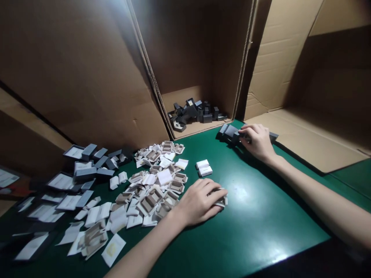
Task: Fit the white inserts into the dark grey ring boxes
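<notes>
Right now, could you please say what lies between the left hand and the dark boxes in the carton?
A white folded insert lies on the green tabletop, in the head view.

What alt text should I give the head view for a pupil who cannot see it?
A person's left hand partly covers a pale insert on a green table, while the right hand touches small dark boxes. Pale card pieces lie heaped to the left; large cardboard cartons stand behind.

Left hand (199, 200) palm-down, right fingers (250, 130) curled
</notes>
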{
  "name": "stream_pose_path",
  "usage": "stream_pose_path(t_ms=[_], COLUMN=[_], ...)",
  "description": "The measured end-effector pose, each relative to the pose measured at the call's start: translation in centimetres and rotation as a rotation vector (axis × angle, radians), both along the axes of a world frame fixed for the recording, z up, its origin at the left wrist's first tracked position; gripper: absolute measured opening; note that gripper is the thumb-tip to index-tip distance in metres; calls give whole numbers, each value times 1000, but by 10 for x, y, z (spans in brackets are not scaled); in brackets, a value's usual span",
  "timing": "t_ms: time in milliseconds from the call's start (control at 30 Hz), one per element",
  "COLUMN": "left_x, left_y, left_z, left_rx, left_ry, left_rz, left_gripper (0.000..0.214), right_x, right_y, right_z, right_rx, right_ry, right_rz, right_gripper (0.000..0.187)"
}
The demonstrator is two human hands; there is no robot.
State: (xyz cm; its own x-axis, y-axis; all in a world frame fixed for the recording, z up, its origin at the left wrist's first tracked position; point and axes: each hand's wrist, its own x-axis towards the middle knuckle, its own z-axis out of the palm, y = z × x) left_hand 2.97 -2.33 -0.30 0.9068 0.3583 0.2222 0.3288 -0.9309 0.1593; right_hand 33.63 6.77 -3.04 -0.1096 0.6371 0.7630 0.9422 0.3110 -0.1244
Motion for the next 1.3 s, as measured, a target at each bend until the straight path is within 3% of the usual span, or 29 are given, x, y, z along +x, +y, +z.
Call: stream_pose_path(t_ms=[200,300,367,533,633,733,833,967,1167,1300], left_x=[-2,-3,-2,-1,0,0,-1,-2,-1,2], left_y=[-3,-4,-3,-3,-3,-3,-2,-2,-1,1], left_z=[-3,-4,-5,-6,-6,-5,-7,-10,-10,-4], left_rx=[52,53,45,33,22,1,-26,-79,-146,-270], left_ry=[-136,-151,-154,-145,-150,-210,-312,-392,-315,-229], left_rz=[107,119,120,112,108,119,149,248,238,217], left_gripper=[37,40,41,41,43,47,52,56,51,44], right_x=[-14,-19,-19,-13,-13,-20,-28,-34,-36,-46], right_y=[-10,-15,-18,-19,-22,-29,-39,-45,-40,-42], right_z=[7,13,17,27,30,33,37,40,33,27], right_rx=[-111,-173,-210,-306,-450,-615,-720,-612,-305,-357], right_ry=[-49,70,307,1163,1346,1216,844,335,273,275], right_rz=[128,232,294,460,576,620,683,778,508,527], right_gripper=[21,24,26,34,32,31,23,10,15,30])
